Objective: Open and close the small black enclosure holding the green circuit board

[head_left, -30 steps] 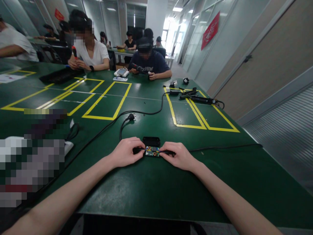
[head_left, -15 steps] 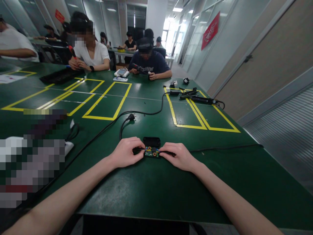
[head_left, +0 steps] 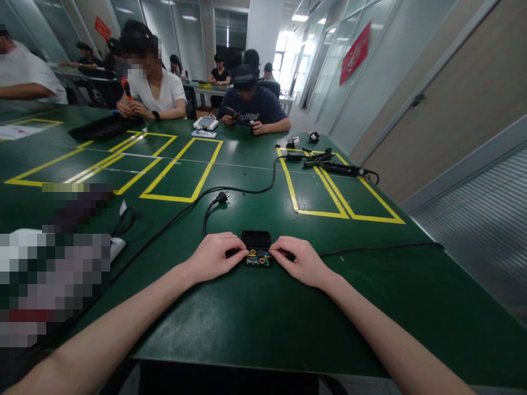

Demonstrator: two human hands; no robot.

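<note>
A small green circuit board (head_left: pixel 258 258) with copper-coloured coils and thin coloured wires sits in a black plastic casing, low in the middle of the head view. Just behind it lies the other black casing half (head_left: pixel 256 238), hollow side up. My left hand (head_left: pixel 214 255) is closed in a pinch at the board's left end, on the black cord that runs back to a plug (head_left: pixel 222 198). At the right end, my right hand (head_left: pixel 302 261) pinches the other black cable (head_left: pixel 370 249) near the blue wires. Fingers hide the exact grip points.
A long black cord (head_left: pixel 164 226) crosses the green table (head_left: pixel 263 323). Yellow tape outlines mark its surface. Black tools (head_left: pixel 333 166) and adapters (head_left: pixel 292 142) lie at the back right. Blurred items are at left. Co-workers sit across the table, one near a black tray (head_left: pixel 99 127).
My right fingertips have shifted slightly up and away from the board's end, showing more of the wires. My left hand stays nearly in place, still pinching.
</note>
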